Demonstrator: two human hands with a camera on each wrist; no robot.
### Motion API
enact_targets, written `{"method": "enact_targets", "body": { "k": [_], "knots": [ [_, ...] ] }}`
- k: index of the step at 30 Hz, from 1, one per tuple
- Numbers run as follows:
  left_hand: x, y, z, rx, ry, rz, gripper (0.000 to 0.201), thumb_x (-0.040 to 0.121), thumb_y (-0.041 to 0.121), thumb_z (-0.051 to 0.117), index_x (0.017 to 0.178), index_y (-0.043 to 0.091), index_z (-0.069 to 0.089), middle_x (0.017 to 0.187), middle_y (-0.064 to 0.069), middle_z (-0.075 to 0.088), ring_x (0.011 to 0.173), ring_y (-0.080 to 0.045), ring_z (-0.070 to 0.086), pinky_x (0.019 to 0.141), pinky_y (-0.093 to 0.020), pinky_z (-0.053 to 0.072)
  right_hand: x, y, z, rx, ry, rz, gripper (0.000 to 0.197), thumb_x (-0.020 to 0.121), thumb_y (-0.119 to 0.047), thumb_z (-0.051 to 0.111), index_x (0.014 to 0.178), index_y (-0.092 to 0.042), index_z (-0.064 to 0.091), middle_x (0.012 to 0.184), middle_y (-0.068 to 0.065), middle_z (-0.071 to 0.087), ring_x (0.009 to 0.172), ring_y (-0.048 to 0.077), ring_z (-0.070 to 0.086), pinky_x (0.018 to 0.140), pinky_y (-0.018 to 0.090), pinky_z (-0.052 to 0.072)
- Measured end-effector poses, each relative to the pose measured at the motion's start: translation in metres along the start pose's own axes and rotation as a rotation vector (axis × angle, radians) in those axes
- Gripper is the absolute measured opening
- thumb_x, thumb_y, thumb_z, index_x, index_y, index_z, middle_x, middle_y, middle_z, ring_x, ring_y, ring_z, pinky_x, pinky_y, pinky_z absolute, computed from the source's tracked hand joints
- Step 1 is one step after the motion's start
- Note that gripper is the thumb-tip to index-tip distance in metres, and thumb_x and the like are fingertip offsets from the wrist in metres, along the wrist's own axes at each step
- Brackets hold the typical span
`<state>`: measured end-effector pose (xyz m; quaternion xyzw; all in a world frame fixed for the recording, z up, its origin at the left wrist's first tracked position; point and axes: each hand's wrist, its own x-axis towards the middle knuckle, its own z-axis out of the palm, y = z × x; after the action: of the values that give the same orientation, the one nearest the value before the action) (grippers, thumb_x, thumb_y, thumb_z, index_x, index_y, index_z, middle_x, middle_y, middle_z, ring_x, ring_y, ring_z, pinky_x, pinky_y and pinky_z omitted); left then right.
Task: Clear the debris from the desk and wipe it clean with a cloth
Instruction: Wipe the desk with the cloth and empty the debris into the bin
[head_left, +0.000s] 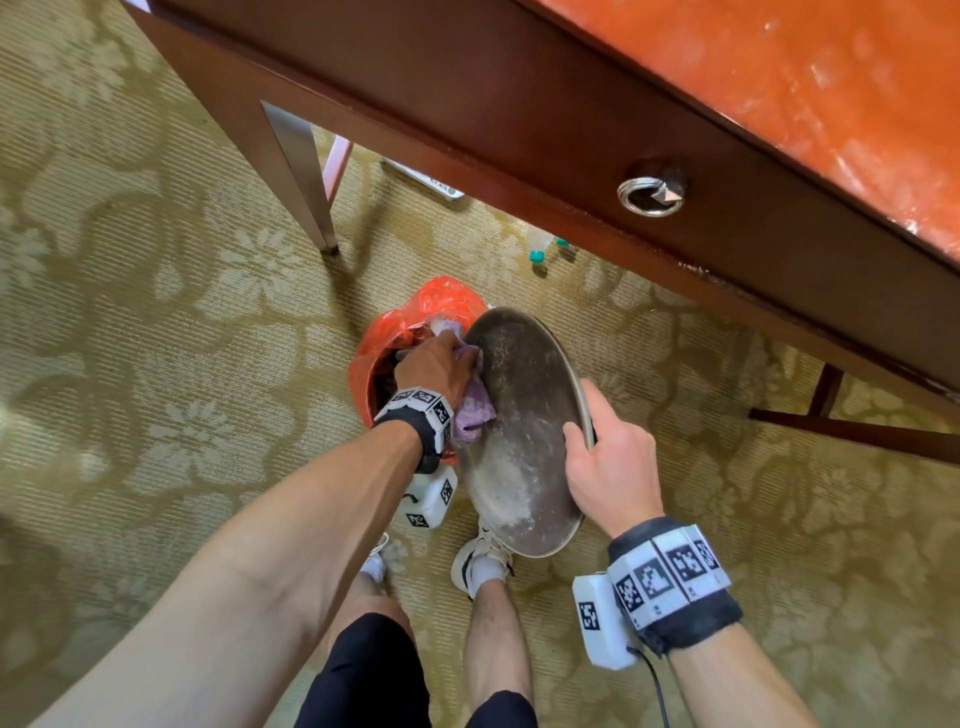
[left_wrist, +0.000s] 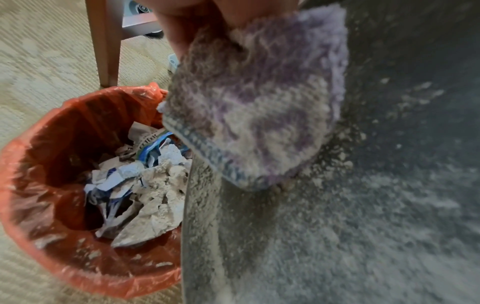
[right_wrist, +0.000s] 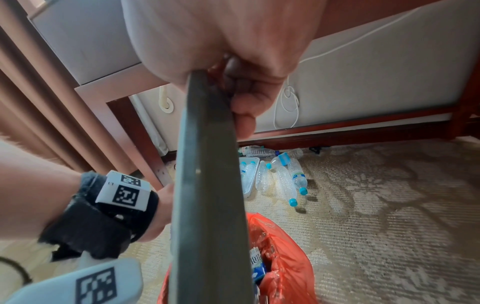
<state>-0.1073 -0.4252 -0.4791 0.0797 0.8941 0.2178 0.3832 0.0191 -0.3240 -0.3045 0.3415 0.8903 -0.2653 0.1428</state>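
Both forearms reach down from the head camera toward the floor, each wrist wrapped in a black band with printed markers. Right hand (head_left: 610, 462) grips the rim of a round metal tray (head_left: 524, 415) — thumb over the dusty inner face, fingers (right_wrist: 241, 107) curled behind the edge — and holds it tilted steeply on its side above the bin. Left hand (head_left: 436, 369) is closed around a purple cloth (left_wrist: 259, 107), bunched and pressed against the tray's face near its upper left edge; the cloth is coated with pale dust, and the same powder speckles the tray.

Just beside and partly under the tray stands a bin lined with an orange bag (left_wrist: 85, 164), holding torn paper scraps and clumps of pale debris (left_wrist: 145, 185). The tabletop (head_left: 831, 104), reddish and streaked with dust, juts in at upper right, with a drawer front and ring pull (head_left: 652, 195) below it. Empty plastic bottles (right_wrist: 283, 176) lie on the patterned carpet (head_left: 156, 312) under it, well apart from the bin — a table leg (head_left: 301, 176) stands to the left
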Motion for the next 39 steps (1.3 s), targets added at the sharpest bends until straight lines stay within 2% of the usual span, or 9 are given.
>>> {"method": "enact_targets", "body": {
  "k": [6,10,12,15,20,27,33,36,39],
  "knots": [
    [-0.001,-0.008,0.013,0.085,-0.193,-0.096,0.032,0.096,0.042,0.046,0.111,0.018,0.062,0.110,-0.010,0.068,0.102,-0.033,0.064,0.085,-0.036,0.049,-0.013,0.001,0.007,-0.012,0.070,0.026,0.050,0.090,-0.005,0.060,0.139,-0.008,0.052,0.083,0.019,0.070,0.076,0.041,0.064,0.073,0.045,0.052],
    [-0.008,-0.018,0.017,0.132,-0.240,-0.143,0.032,0.092,0.039,0.052,0.103,0.012,0.064,0.106,-0.013,0.068,0.097,-0.034,0.064,0.075,-0.033,0.046,-0.011,-0.006,0.002,-0.015,0.117,0.048,0.050,0.092,-0.006,0.058,0.141,-0.006,0.048,0.084,0.019,0.070,0.078,0.041,0.064,0.075,0.043,0.048],
    [-0.011,-0.018,0.016,0.116,-0.225,-0.140,0.030,0.091,0.040,0.053,0.098,0.012,0.062,0.103,-0.015,0.067,0.095,-0.034,0.064,0.072,-0.032,0.044,-0.004,-0.010,0.002,-0.067,0.072,0.069,0.052,0.094,-0.010,0.055,0.145,-0.008,0.043,0.092,0.020,0.070,0.085,0.041,0.064,0.077,0.042,0.046],
    [-0.011,-0.010,0.010,0.027,-0.130,-0.106,0.032,0.093,0.044,0.050,0.104,0.016,0.061,0.102,-0.012,0.068,0.094,-0.033,0.064,0.074,-0.032,0.044,0.000,-0.014,0.003,-0.124,0.000,0.097,0.053,0.096,-0.014,0.051,0.148,-0.012,0.038,0.100,0.019,0.070,0.094,0.040,0.063,0.080,0.041,0.044],
    [-0.007,0.007,-0.003,-0.138,0.000,0.057,0.027,0.094,0.044,0.054,0.109,0.027,0.069,0.103,-0.005,0.071,0.097,-0.028,0.066,0.076,-0.029,0.045,-0.005,-0.016,0.007,-0.147,-0.022,0.111,0.054,0.098,-0.016,0.049,0.150,-0.015,0.035,0.104,0.015,0.071,0.097,0.039,0.062,0.080,0.040,0.042],
    [-0.008,0.000,0.005,-0.143,0.005,0.152,0.033,0.096,0.045,0.052,0.120,0.030,0.069,0.120,-0.007,0.067,0.106,-0.030,0.063,0.087,-0.034,0.048,-0.008,-0.017,0.006,-0.024,0.069,0.048,0.053,0.092,-0.008,0.057,0.144,-0.008,0.046,0.088,0.019,0.071,0.082,0.041,0.064,0.077,0.044,0.048],
    [-0.006,-0.012,0.010,0.088,-0.150,0.216,0.037,0.099,0.050,0.041,0.126,0.038,0.063,0.129,-0.005,0.059,0.116,-0.028,0.056,0.091,-0.034,0.046,-0.010,-0.011,0.002,0.009,0.092,0.048,0.050,0.090,-0.005,0.058,0.139,-0.009,0.051,0.085,0.019,0.070,0.080,0.041,0.064,0.077,0.044,0.051],
    [-0.009,-0.018,0.016,0.236,-0.240,0.239,0.036,0.099,0.052,0.038,0.125,0.044,0.061,0.122,-0.002,0.063,0.111,-0.026,0.059,0.086,-0.036,0.049,-0.012,-0.009,0.002,0.000,0.081,0.087,0.050,0.091,-0.006,0.058,0.141,-0.010,0.050,0.088,0.019,0.071,0.085,0.041,0.063,0.079,0.042,0.047],
    [-0.014,-0.020,0.022,0.324,-0.359,0.150,0.046,0.094,0.057,0.035,0.126,0.037,0.061,0.115,-0.001,0.066,0.106,-0.027,0.061,0.083,-0.036,0.048,-0.015,-0.011,0.001,-0.024,0.061,0.108,0.050,0.093,-0.008,0.057,0.142,-0.011,0.048,0.088,0.018,0.070,0.086,0.040,0.063,0.080,0.041,0.045]
  ]
}}
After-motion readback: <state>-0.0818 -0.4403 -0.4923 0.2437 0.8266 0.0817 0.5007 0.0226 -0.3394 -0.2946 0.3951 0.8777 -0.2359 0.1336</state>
